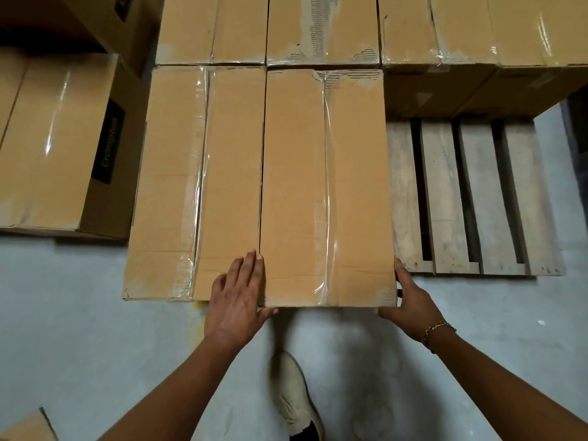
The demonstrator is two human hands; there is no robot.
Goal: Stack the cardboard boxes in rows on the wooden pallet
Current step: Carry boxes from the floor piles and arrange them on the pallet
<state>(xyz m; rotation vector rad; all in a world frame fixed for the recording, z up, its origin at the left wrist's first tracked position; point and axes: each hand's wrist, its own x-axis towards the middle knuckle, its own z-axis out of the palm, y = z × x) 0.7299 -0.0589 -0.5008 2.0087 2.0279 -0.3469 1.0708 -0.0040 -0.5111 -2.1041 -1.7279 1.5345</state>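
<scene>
Now the left hand [237, 300] lies flat, fingers straight, along the left edge of the cardboard box [324, 186]; the right hand [410, 302] clutches its near right corner. It sits on the wooden pallet [477, 198], tight against a neighbouring box [197, 186].

Brightness: moderate, warm indoor light is falling from above onto the box tops, and the top left corner is sinking into near black.
Glare: clear tape [329, 186] on the front box [296, 173] is throwing white streaks, as is tape on the left box [47, 148] and the far right box [525, 27].
Shadows: a soft dark patch is lying on the floor [95, 313] around the shoe [294, 389]. The wooden pallet [442, 192] gaps are reading black.
Distortion: the wide lens is bowing box edges outward near the borders.
Focus: the centre is showing crisp, while the shoe is looking soft.
</scene>
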